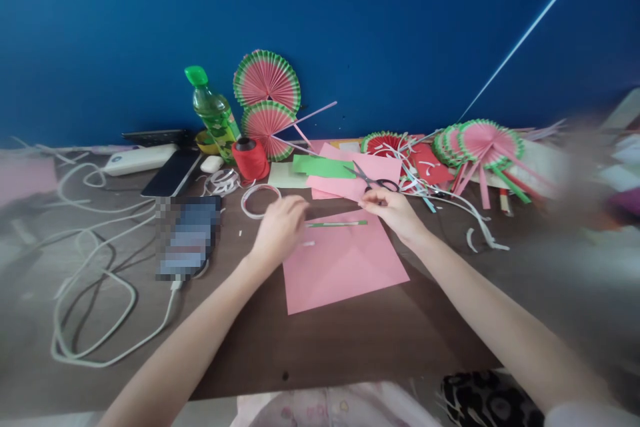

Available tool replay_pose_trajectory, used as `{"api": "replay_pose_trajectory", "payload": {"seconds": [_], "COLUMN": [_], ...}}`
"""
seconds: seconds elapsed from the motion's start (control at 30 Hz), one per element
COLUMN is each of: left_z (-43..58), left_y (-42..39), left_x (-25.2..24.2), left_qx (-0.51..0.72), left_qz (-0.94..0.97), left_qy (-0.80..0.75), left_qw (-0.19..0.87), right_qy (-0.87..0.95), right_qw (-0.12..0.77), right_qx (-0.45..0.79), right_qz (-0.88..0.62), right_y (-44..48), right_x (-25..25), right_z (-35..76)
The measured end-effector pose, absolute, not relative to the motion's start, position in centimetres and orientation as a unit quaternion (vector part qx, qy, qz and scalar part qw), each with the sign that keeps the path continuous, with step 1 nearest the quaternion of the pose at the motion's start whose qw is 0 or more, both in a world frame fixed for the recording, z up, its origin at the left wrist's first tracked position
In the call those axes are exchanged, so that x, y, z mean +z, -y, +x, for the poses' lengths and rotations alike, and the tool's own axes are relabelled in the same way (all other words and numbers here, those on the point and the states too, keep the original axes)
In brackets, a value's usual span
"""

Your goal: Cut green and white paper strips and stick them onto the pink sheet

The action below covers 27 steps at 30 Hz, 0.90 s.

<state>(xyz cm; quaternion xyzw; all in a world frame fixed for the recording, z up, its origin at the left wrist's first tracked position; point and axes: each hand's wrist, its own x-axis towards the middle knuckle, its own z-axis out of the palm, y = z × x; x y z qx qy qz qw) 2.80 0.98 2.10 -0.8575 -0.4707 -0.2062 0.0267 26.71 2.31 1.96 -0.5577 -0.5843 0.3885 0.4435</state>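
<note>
Head view. A left hand (280, 227) and a right hand (395, 210) are held over a brown table (350, 347), above the far edge of a pink paper sheet (343, 263) that lies flat in front of the person. A thin green strip (336, 223) is seen lying across the top of that sheet, between the two hands.

The left hand's fingers are curled in and pressed together at the strip's left end. Contact with the strip is hidden by the knuckles. The right hand's fingers are drawn close together just above the strip's right end. Whether the strip is pinched there cannot be told.

Scissors (373, 181) are noted just beyond the right hand, on loose pink and green sheets. A red spool (251, 159), a green bottle (215, 113) and two paper fans (267, 80) are placed by the blue wall. A phone (187, 237) and a white cable (90, 293) are recorded left of the left hand.
</note>
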Motion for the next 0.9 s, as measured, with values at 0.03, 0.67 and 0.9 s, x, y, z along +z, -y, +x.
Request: {"api": "replay_pose_trajectory", "payload": {"seconds": [0.03,0.67,0.9], "left_z": [3.7,9.0,9.2], "left_y": [-0.5,1.5,1.6], "left_x": [2.0,-0.4,-0.7], "left_qx": [-0.194,-0.158,-0.174], "left_qz": [-0.885,-0.877,-0.872], "left_qy": [0.424,0.45,0.455], "left_qw": [-0.005,-0.052,-0.046], "right_qy": [0.588,0.666,0.672], "right_qw": [0.437,0.411,0.427], "right_qx": [0.376,0.254,0.217], "right_qz": [-0.568,-0.568,-0.565], "right_y": [-2.0,-1.9,-2.0], "right_x": [1.7,-1.2,-1.9], "right_z": [26.9,25.3,24.7]}}
